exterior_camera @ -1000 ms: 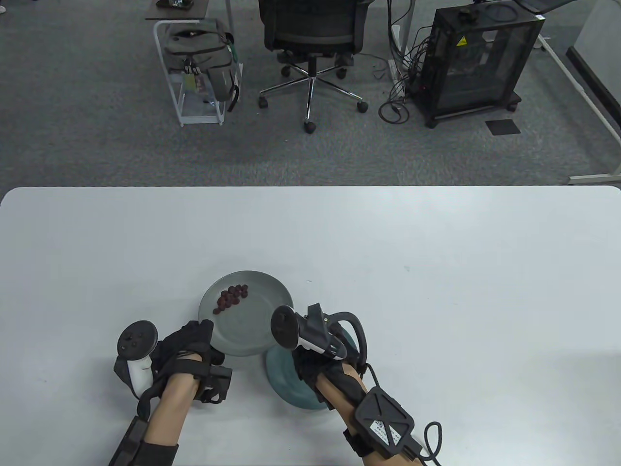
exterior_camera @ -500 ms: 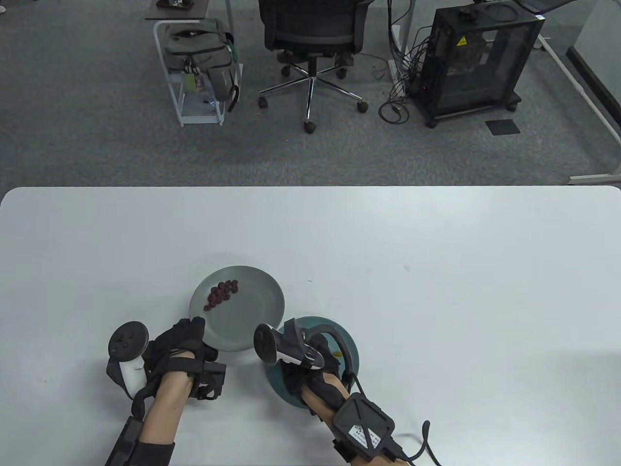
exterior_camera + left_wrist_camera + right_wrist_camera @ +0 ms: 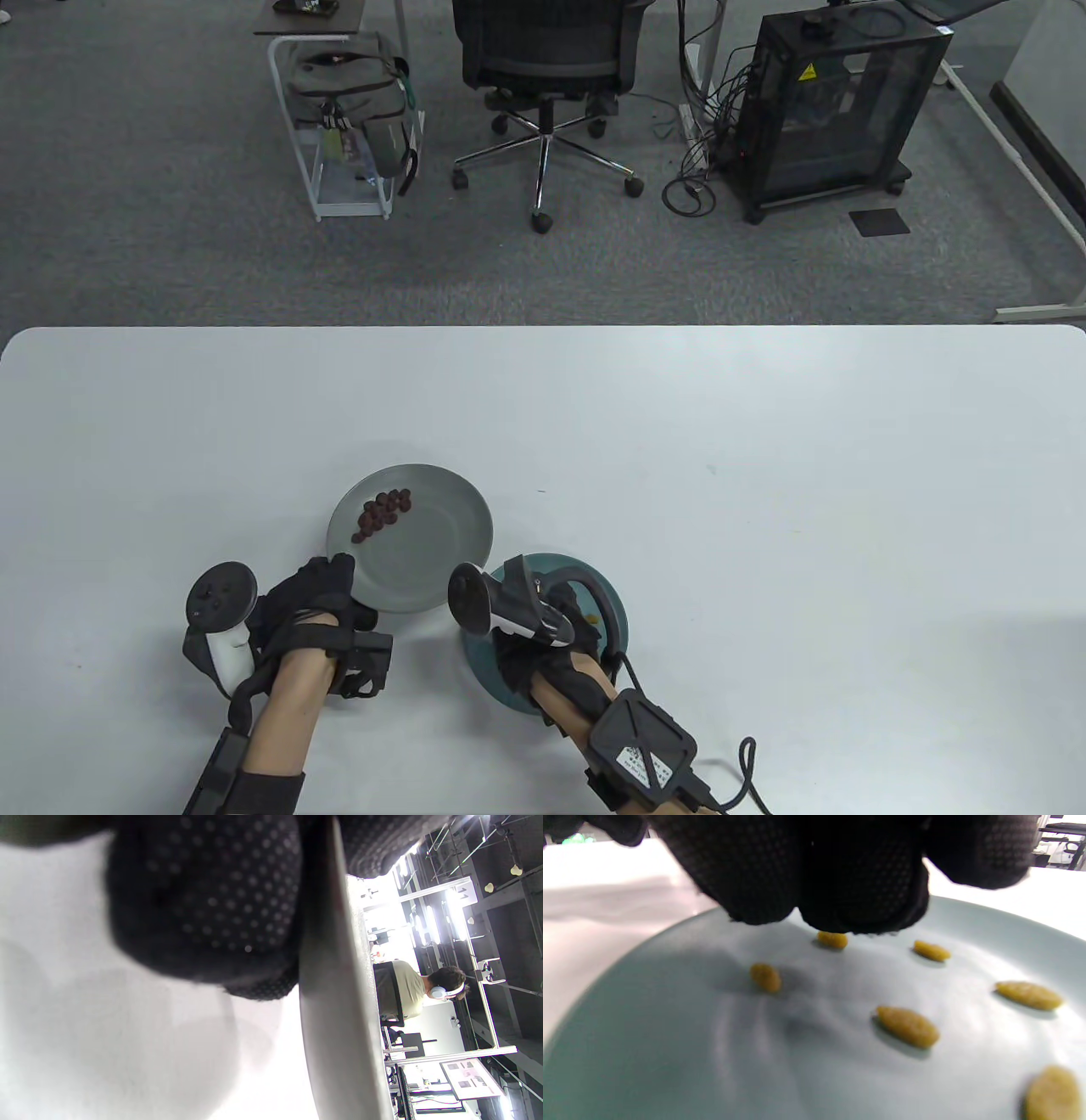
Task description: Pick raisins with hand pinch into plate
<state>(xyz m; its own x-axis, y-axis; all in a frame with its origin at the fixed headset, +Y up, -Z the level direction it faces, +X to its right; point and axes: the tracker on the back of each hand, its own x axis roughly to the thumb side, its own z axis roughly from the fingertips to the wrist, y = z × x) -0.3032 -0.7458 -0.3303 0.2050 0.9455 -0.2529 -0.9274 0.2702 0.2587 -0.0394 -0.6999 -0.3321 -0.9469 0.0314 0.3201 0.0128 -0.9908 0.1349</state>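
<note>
A grey plate (image 3: 433, 552) holds a cluster of dark red pieces (image 3: 383, 512). My left hand (image 3: 342, 582) grips its near-left rim, which runs edge-on past my gloved fingers (image 3: 203, 908) in the left wrist view (image 3: 339, 1005). A teal plate (image 3: 615, 594) lies to the right, mostly under my right hand (image 3: 567, 613). In the right wrist view it holds several yellow raisins (image 3: 908, 1026). My right hand (image 3: 835, 921) hangs low over it with fingertips bunched, pinching at one yellow raisin (image 3: 832, 939) on the plate.
The white table (image 3: 764, 475) stretches wide to the right and far side. A small speck (image 3: 711, 469) lies on it. Beyond the far edge stand an office chair (image 3: 543, 59), a cart with a bag (image 3: 348, 102) and a black cabinet (image 3: 831, 102).
My left hand has slid the grey plate to the left, off the teal plate. My right hand has moved left and towards me over the teal plate, then almost stopped.
</note>
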